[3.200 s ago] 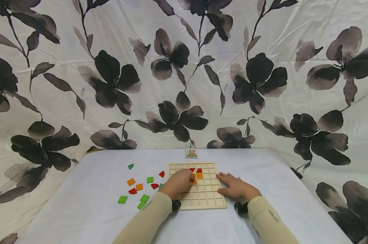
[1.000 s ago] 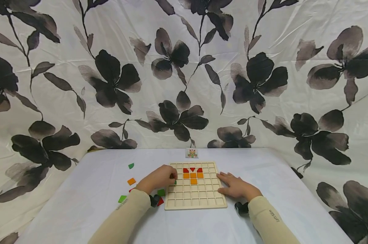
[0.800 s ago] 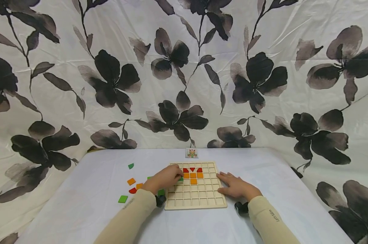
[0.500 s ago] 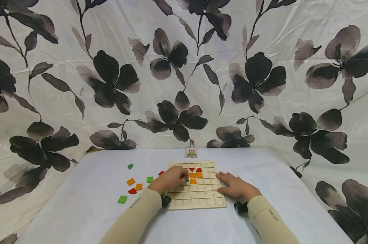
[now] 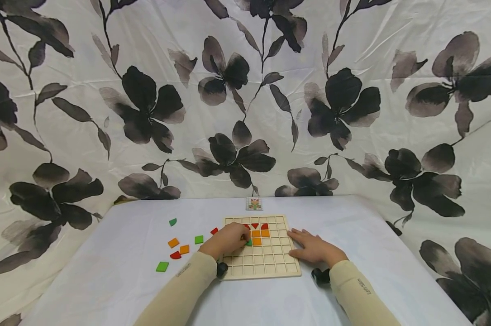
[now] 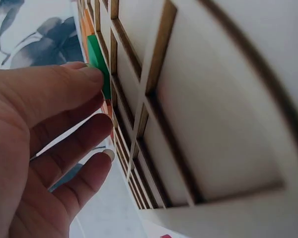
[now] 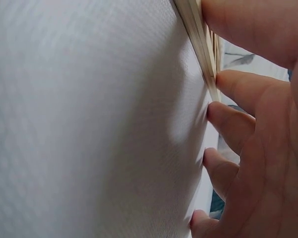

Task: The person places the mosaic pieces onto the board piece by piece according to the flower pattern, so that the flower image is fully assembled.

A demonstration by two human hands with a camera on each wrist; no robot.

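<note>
A wooden grid board (image 5: 269,266) lies on the white-covered table. My left hand (image 5: 226,241) reaches over its left half and pinches a green tile (image 6: 98,64) between thumb and forefinger. In the head view the green tile (image 5: 249,242) shows just left of an orange square (image 5: 256,242), down at the grid. Orange squares and red pieces, such as a red quarter-round (image 5: 264,226), sit in the cells above; the left ones are partly behind my fingers. My right hand (image 5: 315,249) rests beside the board, fingers spread, thumb and forefinger touching its right edge.
Loose tiles lie left of the board: green squares (image 5: 161,266), orange squares (image 5: 173,242), red pieces (image 5: 175,255) and a green quarter-round (image 5: 173,222). A small pattern card (image 5: 254,203) lies behind the board. A floral cloth (image 5: 229,113) hangs at the table's far edge.
My left hand has brought the green tile rightward from the board's left edge to the cell beside the lower orange square. Earlier it was over the orange squares. The right hand stays put.
</note>
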